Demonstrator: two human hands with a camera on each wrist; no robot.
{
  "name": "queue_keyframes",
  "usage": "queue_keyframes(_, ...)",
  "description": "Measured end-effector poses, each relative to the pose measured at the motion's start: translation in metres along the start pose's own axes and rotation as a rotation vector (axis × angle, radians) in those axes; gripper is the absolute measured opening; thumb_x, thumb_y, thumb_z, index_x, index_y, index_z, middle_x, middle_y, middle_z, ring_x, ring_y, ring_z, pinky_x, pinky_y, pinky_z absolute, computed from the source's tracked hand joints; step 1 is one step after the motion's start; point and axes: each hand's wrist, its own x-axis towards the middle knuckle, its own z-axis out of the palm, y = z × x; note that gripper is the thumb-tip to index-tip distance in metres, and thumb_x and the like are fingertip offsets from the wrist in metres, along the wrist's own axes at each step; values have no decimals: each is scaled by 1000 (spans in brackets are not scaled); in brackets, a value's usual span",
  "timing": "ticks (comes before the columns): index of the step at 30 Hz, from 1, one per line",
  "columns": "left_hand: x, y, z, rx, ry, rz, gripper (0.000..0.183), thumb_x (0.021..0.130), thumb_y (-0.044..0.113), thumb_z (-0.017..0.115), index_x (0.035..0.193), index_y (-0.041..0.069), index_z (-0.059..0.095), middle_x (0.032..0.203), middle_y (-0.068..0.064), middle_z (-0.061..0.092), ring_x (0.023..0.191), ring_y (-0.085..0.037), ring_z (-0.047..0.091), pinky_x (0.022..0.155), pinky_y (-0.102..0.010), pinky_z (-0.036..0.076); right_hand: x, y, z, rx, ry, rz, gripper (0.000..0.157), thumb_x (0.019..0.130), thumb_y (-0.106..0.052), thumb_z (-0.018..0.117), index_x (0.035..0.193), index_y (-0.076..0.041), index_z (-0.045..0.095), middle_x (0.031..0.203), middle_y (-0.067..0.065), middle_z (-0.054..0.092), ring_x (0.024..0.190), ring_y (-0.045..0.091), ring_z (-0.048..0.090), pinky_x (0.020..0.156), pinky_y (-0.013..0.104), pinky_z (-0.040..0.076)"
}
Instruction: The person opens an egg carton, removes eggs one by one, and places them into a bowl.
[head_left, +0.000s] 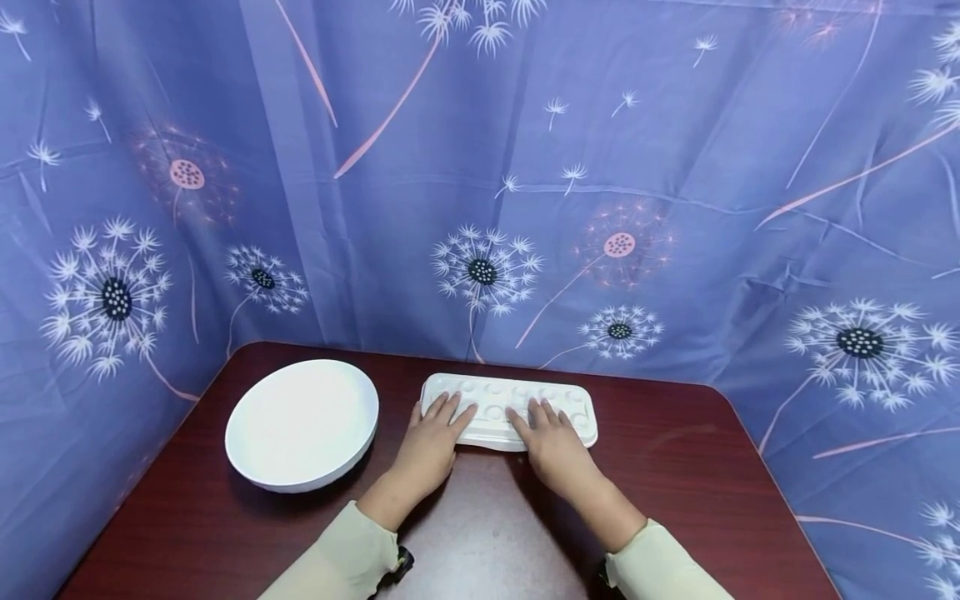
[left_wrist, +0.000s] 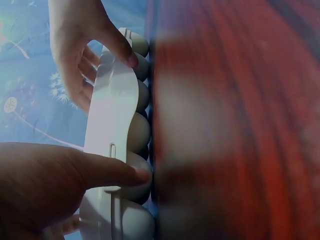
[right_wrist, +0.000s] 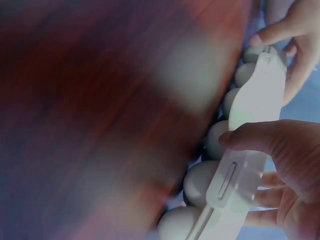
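Observation:
A long white egg tray (head_left: 495, 429) sits on the table in front of me, with rows of round shapes across its top. In the wrist views, rounded pale cups (left_wrist: 139, 132) bulge out beneath its curved, slotted front lip (right_wrist: 227, 180). My left hand (head_left: 425, 450) rests on the tray's left part, fingers spread and straight, thumb over the front edge. On the right part lies my right hand (head_left: 558, 454), its fingers likewise extended on top and its thumb (right_wrist: 250, 136) against the front lip. Both palms hide parts of the tray.
To the left of the tray stands a wide white bowl (head_left: 302, 425). The table (head_left: 675, 467) is dark red wood with a glossy patch near me. A blue curtain (head_left: 405, 250) with a dandelion print hangs behind it and along its sides.

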Motion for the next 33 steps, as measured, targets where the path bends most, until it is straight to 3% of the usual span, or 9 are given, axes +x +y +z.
queue_keyframes(10,3,6,1,32,40,-33,68,86,7,75,148,22,52,153,-12,50,141,-34,45,105,-65,43,0,0,3,-185,15,-99,67,75,-1,78,137,-9,55,125,29,61,113,43,66,81,52,60)
queue_keyframes(16,7,8,6,87,78,-40,68,84,8,76,147,24,54,148,-12,52,131,-33,48,101,-62,45,3,-5,8,-304,46,-81,51,80,-3,71,128,-8,54,117,24,60,110,41,68,77,50,61)
queue_keyframes(22,13,14,11,182,105,-66,70,84,8,75,148,25,52,133,-14,52,119,-35,49,93,-59,48,8,-12,12,-404,39,-44,40,84,-9,68,121,-6,53,111,19,57,107,39,70,72,48,62)
queue_keyframes(27,19,21,12,239,72,-109,79,80,12,80,151,24,48,133,-14,51,122,-35,48,95,-63,49,10,-17,12,-433,47,-14,31,85,-9,61,115,-4,51,110,20,56,105,40,72,70,51,62)
queue_keyframes(31,23,24,13,248,58,-131,78,81,12,79,152,24,46,134,-13,51,123,-36,48,97,-66,48,12,-21,14,-462,96,10,16,92,-7,44,106,-3,49,108,21,57,101,41,73,67,51,62)
queue_keyframes(33,23,25,12,257,57,-144,76,83,11,76,151,24,46,133,-12,51,123,-35,48,97,-66,48,14,-24,16,-486,114,14,16,94,-6,36,103,-3,49,107,21,58,100,40,73,65,51,62)
